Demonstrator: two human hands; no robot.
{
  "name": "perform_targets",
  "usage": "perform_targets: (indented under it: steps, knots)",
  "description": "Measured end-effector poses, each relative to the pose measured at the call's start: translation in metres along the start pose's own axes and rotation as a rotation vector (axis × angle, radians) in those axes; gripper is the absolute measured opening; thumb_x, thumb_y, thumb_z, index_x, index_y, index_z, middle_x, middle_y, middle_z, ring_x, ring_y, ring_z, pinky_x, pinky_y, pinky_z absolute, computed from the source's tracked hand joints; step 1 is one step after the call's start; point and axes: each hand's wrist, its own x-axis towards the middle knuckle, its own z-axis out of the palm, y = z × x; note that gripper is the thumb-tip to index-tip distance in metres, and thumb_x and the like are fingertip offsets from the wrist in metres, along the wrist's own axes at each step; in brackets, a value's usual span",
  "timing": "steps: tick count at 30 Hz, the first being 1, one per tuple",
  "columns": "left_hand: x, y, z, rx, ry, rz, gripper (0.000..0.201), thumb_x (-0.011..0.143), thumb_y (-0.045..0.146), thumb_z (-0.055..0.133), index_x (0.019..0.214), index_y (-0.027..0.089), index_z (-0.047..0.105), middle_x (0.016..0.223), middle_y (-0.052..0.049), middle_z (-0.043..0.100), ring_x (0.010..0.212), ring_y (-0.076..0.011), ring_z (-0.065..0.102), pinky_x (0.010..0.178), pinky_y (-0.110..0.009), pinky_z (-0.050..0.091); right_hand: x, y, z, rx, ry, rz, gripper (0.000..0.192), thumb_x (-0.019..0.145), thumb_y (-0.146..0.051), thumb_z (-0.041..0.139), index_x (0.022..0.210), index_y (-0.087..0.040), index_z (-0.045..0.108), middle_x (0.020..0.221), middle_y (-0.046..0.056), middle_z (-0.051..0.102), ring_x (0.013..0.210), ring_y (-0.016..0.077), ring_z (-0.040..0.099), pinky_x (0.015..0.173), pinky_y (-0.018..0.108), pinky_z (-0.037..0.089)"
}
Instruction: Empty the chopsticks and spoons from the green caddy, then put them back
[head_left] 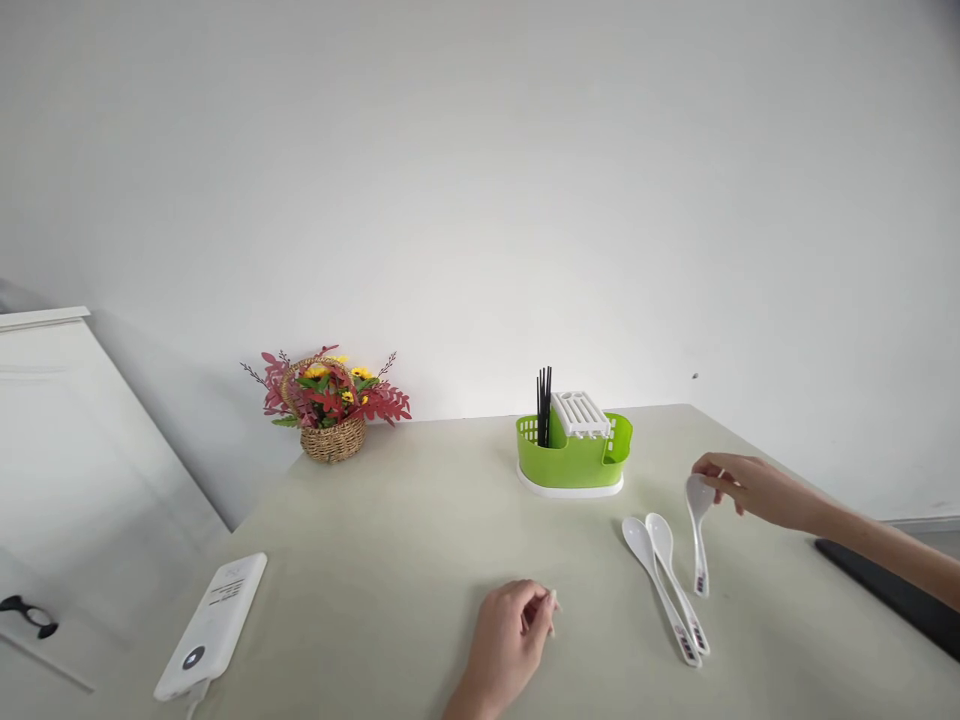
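My right hand [748, 487] pinches a white spoon [699, 520] by the bowl, the handle pointing down toward the table. Just left of it, two more white spoons lie side by side, a left one [656, 580] and a right one [679, 575], their bowls pointing away from me and dark marks near the handle ends. My left hand [508, 640] rests near the front of the table, its fingers curled closed with nothing visible in them. Beyond the spoons stands a green utensil caddy [559, 466] with a white base, a white slotted top [580, 413] and black chopsticks [544, 410] upright in its left compartment.
At the back left is a wicker basket [332, 441] of red and yellow flowers. A white power bank [214, 625] with a cable lies at the left edge. Some dark flat object [892, 590] sits at the right edge. A white cabinet [82, 440] adjoins on the left.
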Motion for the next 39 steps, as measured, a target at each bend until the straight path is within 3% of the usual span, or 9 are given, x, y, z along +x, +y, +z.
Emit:
perform_targets:
  steps: [5,10,15,19,23,26,32,39]
  knots:
    - [-0.001,-0.001,-0.001,-0.002,0.005,0.009,0.042,0.103,0.048,0.043,0.085,0.021,0.069,0.072,-0.002,0.071,0.064,-0.0137,0.060,0.061,-0.022,0.042,-0.009,-0.031,-0.044,-0.098,0.188,-0.009,0.021,0.094,-0.051,0.041,0.091,-0.040,0.059,0.091,0.007,0.074,0.060,0.0285,0.066,0.064,0.050,0.053]
    - [-0.001,-0.001,-0.001,0.001,0.017,0.011,0.043,0.103,0.048,0.043,0.082,0.020,0.068,0.071,-0.002,0.071,0.062,-0.0138,0.060,0.059,-0.022,0.041,-0.020,-0.105,-0.075,-0.141,0.415,-0.093,0.017,0.093,-0.042,0.046,0.102,-0.039,0.061,0.100,0.004,0.075,0.065,0.0253,0.070,0.064,0.044,0.055]
    - [-0.002,-0.004,0.000,-0.005,0.016,0.012,0.042,0.103,0.048,0.044,0.082,0.021,0.068,0.071,-0.002,0.072,0.061,-0.0133,0.059,0.060,-0.022,0.041,-0.016,-0.183,-0.076,-0.162,0.644,-0.262,0.022,0.096,-0.042,0.048,0.103,-0.029,0.064,0.098,0.002,0.076,0.079,0.0203,0.072,0.065,0.032,0.055]
    - [-0.002,-0.006,0.001,-0.017,0.022,0.007,0.043,0.103,0.048,0.044,0.082,0.021,0.069,0.070,-0.002,0.072,0.061,-0.0133,0.060,0.060,-0.022,0.041,0.004,-0.218,-0.062,-0.299,0.748,-0.420,0.022,0.101,-0.035,0.046,0.105,-0.024,0.065,0.102,0.003,0.075,0.070,0.0141,0.068,0.057,0.025,0.045]
    - [-0.002,-0.007,0.001,-0.032,0.026,-0.006,0.044,0.103,0.049,0.043,0.082,0.021,0.069,0.070,-0.002,0.072,0.061,-0.0137,0.061,0.059,-0.022,0.041,0.035,-0.227,-0.039,-0.512,0.834,-0.538,0.025,0.104,-0.027,0.042,0.106,-0.020,0.065,0.102,0.003,0.074,0.052,0.0081,0.054,0.047,0.024,0.029]
    - [-0.003,-0.007,0.002,-0.032,0.031,-0.005,0.043,0.102,0.048,0.043,0.080,0.021,0.068,0.070,-0.002,0.072,0.062,-0.0141,0.062,0.059,-0.022,0.041,0.057,-0.224,-0.020,-0.658,0.809,-0.581,0.026,0.101,-0.014,0.041,0.110,-0.019,0.064,0.101,0.003,0.072,0.051,0.0082,0.049,0.047,0.025,0.023]
    - [-0.004,-0.009,0.003,-0.043,0.029,-0.005,0.042,0.102,0.047,0.044,0.080,0.021,0.068,0.068,-0.002,0.071,0.060,-0.0130,0.060,0.060,-0.022,0.041,0.085,-0.215,0.013,-0.791,0.667,-0.643,0.036,0.086,0.007,0.043,0.104,-0.017,0.064,0.097,0.006,0.070,0.077,0.0149,0.061,0.054,0.026,0.029]
    - [-0.004,-0.010,0.003,-0.048,0.029,-0.005,0.042,0.103,0.046,0.044,0.081,0.021,0.069,0.069,-0.001,0.071,0.060,-0.0126,0.059,0.060,-0.021,0.041,0.097,-0.195,0.041,-0.840,0.612,-0.659,0.038,0.082,0.010,0.048,0.104,-0.015,0.066,0.099,0.008,0.072,0.084,0.0190,0.062,0.063,0.029,0.037]
